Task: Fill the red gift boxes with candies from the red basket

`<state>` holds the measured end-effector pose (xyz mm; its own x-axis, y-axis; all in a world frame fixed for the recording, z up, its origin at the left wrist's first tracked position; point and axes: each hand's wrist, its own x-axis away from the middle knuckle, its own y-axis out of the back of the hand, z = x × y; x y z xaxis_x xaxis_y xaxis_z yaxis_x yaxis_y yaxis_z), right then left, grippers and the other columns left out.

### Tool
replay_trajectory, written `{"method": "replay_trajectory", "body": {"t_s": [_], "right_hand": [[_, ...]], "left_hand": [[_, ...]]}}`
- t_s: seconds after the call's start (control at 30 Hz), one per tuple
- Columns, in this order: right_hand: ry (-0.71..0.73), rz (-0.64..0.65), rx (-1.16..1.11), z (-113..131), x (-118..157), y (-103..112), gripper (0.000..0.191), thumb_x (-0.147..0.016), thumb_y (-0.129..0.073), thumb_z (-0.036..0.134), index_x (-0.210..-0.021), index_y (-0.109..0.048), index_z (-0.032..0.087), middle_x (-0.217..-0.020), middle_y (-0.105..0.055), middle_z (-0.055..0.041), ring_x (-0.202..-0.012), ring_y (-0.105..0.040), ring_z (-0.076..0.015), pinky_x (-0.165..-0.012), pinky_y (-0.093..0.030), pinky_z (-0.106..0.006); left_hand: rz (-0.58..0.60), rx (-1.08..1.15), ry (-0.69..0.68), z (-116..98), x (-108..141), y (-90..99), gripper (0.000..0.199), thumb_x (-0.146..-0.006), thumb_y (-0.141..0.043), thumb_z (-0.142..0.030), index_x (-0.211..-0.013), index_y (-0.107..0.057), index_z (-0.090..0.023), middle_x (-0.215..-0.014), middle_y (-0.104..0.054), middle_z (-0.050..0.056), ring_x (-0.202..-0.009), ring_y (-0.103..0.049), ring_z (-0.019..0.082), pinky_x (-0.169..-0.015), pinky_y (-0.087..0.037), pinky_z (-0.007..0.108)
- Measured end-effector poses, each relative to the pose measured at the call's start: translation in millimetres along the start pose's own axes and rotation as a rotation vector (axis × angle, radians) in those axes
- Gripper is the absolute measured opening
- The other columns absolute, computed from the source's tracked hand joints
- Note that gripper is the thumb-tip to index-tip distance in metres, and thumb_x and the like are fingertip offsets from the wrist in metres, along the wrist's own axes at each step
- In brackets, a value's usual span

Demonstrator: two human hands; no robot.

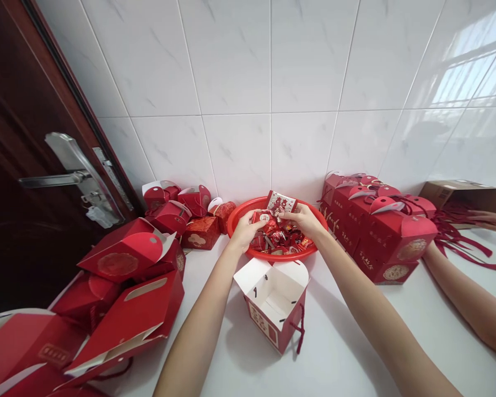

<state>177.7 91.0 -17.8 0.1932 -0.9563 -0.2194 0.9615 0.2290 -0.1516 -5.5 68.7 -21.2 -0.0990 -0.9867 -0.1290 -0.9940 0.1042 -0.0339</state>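
A red plastic basket [233, 221] holds many wrapped sweets [278, 238] in red and dark wrappers. Over its left side, my left hand [244, 230] is closed on a red candy packet [266, 218] with a pale round mark. From the right, my right hand [305, 221] reaches over the basket, fingers pinched together close to that packet; what lies between them is too small to make out. A white and red patterned packet [282, 202] leans at the back of the basket. Between my forearms an open red gift box [268, 320] shows its bare white inside and a cord handle.
Several red gift boxes [119, 264] are piled at the left near the door [20, 110]. Stacked closed boxes [380, 231] stand at the right. Beyond them, another person's hands [490, 220] are by dark red ribbons [458, 237] and a cardboard box [446, 193]. A tiled wall backs the table.
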Motion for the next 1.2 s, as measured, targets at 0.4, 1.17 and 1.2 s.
{"method": "replay_trajectory", "body": {"t_s": [0.4,1.17,1.2], "right_hand": [[0.028,-0.197,-0.043,-8,-7,7,0.028,-0.054,-0.080,0.028,-0.076,-0.066,0.018,-0.073,-0.070,-0.0019,-0.064,-0.062,-0.0155,-0.060,-0.053,-0.028],[0.121,-0.277,-0.054,-10,-3,4,0.034,-0.059,-0.080,0.041,-0.083,-0.073,0.018,-0.078,-0.074,-0.0016,-0.070,-0.066,-0.0178,-0.068,-0.052,-0.029],[0.132,-0.297,-0.046,-9,-3,4,0.035,-0.059,-0.080,0.043,-0.083,-0.072,0.018,-0.077,-0.074,-0.0020,-0.070,-0.066,-0.0183,-0.067,-0.052,-0.030]], "left_hand": [[-0.149,0.237,0.034,-1,-1,2.8,0.022,-0.062,-0.073,-0.024,-0.075,-0.057,-0.019,-0.079,-0.069,-0.001,-0.072,-0.065,0.013,-0.065,-0.051,0.023],[-0.197,0.417,0.054,-7,2,-2.9,0.022,-0.054,-0.081,-0.026,-0.070,-0.069,-0.016,-0.074,-0.073,0.000,-0.062,-0.063,0.011,-0.059,-0.047,0.022],[-0.200,0.421,0.048,-7,2,-2.7,0.023,-0.053,-0.082,-0.026,-0.070,-0.069,-0.016,-0.075,-0.073,0.000,-0.063,-0.063,0.011,-0.059,-0.047,0.022]]}}
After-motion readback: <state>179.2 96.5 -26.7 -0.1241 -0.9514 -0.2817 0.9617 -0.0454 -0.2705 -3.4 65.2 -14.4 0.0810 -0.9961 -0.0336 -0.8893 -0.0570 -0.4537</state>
